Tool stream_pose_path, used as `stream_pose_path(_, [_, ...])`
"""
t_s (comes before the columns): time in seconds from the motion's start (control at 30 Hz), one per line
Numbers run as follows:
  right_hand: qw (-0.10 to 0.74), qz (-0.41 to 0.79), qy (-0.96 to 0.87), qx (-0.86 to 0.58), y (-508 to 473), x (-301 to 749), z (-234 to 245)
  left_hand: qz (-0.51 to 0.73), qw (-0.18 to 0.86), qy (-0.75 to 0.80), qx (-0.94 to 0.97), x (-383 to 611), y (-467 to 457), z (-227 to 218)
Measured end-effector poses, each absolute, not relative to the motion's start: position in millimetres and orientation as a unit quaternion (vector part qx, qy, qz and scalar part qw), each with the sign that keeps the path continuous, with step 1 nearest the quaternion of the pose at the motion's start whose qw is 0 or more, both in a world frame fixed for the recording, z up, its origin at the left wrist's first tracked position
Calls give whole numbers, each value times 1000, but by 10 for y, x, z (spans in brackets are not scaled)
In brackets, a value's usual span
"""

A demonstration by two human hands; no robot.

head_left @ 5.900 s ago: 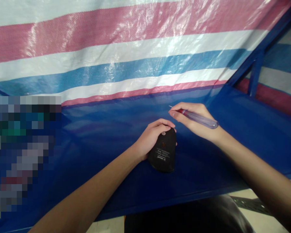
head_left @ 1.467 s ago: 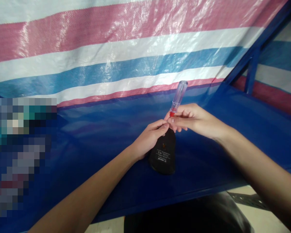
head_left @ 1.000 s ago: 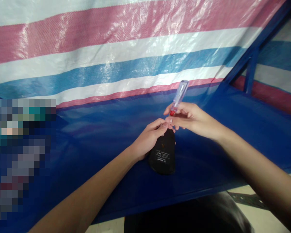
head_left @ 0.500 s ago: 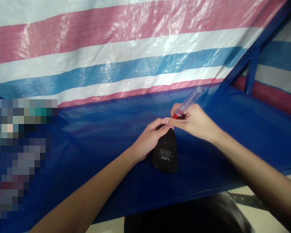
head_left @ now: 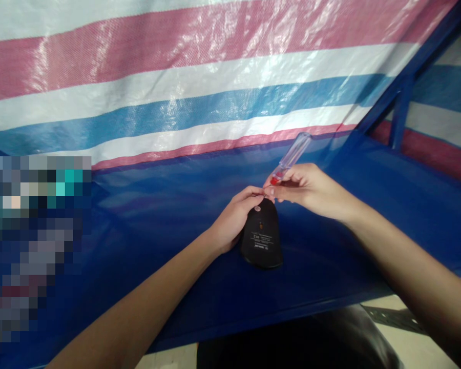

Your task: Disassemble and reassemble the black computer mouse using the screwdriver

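Observation:
A black computer mouse [head_left: 262, 241] lies upside down on the blue table, its printed label and small sensor window facing up. My left hand [head_left: 236, 215] is closed around its left side and far end. In my right hand [head_left: 305, 189] is a screwdriver [head_left: 292, 151] with a clear handle and a red collar. The handle leans up and to the right, and its tip is hidden behind my fingers. The fingertips of both hands meet at the far end of the mouse.
Blue table surface [head_left: 169, 205] spreads around the hands, with its near edge below the mouse. Striped plastic sheeting [head_left: 200, 107] hangs behind it. A blue metal frame [head_left: 397, 113] rises at the right. A blurred-out patch [head_left: 34, 205] covers the left side.
The right hand and screwdriver have shifted a little left, with the thumb now against the left fingertips. The left fingers have drawn back, showing a pale round spot on the mouse.

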State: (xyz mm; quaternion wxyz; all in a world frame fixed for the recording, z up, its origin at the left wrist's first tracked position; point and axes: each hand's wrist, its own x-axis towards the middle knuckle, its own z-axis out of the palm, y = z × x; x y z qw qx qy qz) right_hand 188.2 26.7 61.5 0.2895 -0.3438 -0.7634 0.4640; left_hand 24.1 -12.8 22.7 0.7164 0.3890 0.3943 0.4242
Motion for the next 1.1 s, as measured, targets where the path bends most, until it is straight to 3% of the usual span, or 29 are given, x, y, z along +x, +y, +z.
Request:
stream_pose_path(0.5, [341,456,-724,-388,256,1891,669,424,712,396,395,239,-118,207])
stream_pose_path(0.73, [300,460,-751,-367,261,1875,677,408,711,398,411,236,-128,225])
stream_pose_path(1.1, [260,356,-821,-363,315,1921,558,399,698,393,445,237,-136,232])
